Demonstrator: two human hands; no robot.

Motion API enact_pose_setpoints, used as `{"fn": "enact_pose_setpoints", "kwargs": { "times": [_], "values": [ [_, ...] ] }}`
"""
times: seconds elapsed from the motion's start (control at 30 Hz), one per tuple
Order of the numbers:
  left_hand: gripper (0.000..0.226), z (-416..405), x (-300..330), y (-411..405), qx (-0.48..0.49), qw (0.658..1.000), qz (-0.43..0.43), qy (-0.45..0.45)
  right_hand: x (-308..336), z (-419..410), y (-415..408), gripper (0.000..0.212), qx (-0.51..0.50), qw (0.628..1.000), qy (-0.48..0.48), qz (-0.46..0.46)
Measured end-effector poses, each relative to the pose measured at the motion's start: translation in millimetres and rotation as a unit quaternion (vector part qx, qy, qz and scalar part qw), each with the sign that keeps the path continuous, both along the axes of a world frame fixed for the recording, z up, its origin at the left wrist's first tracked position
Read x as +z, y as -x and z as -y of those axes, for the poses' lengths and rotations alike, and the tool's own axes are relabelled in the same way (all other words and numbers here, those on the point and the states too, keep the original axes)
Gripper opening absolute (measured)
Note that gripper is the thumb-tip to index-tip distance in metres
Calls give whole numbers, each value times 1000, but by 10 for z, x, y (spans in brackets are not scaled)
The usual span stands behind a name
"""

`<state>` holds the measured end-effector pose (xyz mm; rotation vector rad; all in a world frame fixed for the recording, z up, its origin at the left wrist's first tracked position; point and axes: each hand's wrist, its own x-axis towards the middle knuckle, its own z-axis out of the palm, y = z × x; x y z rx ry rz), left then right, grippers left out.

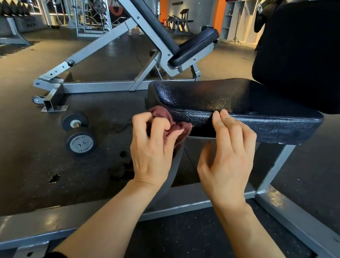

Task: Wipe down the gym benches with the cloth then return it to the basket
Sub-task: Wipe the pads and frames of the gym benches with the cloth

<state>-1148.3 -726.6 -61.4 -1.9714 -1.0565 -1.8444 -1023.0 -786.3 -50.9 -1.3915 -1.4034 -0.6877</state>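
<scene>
Dark gym floor [21, 128] lies under the counter [235, 101]; our left hand [153, 148] fingers [141, 122] close on the cloth [162, 114] at its near edge. Our right hand [226, 157] rests open and empty there, so we judge the wiping step continues, and next the cloth must slide right along it.

Maroon cloth [167, 120], black pebble-grained bench seat [235, 101], grey steel frame [96, 87], orange wall [224, 4], speckled dark floor [190, 253].

Glossy pebbled vinyl seat [235, 99] (soft maroon cloth [178, 128])

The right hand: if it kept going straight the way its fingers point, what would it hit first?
Most likely the front edge of the black seat pad. The right hand has its fingers at that edge already, though contact is hard to judge.
</scene>
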Motion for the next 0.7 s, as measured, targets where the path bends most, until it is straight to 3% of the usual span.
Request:
{"fn": "enact_pose_setpoints", "kwargs": {
  "times": [0.07, 0.23, 0.47, 0.57, 0.7],
  "values": [
    [29, 8, 27, -52, -14, 999, 33, -8, -1, 0, 40, 58, 3, 1000, 3, -17],
    [29, -59, 113, 11, -27, 999, -13, -23, -10, 4, -22, 57, 3, 1000, 1, 8],
    [21, 125, -78, -35, 15, 979, 173, 105, -25, 98, 36, 53, 20, 999, 5, -34],
    [27, 364, -136, -82, -60, 981, 153, 102, -132, 240, 136, 34, 117, 992, 2, -45],
    [45, 561, -122, -83, -193, 967, 139, 88, -265, 373, 319, 41, 284, 955, 75, -39]
  ]
}}
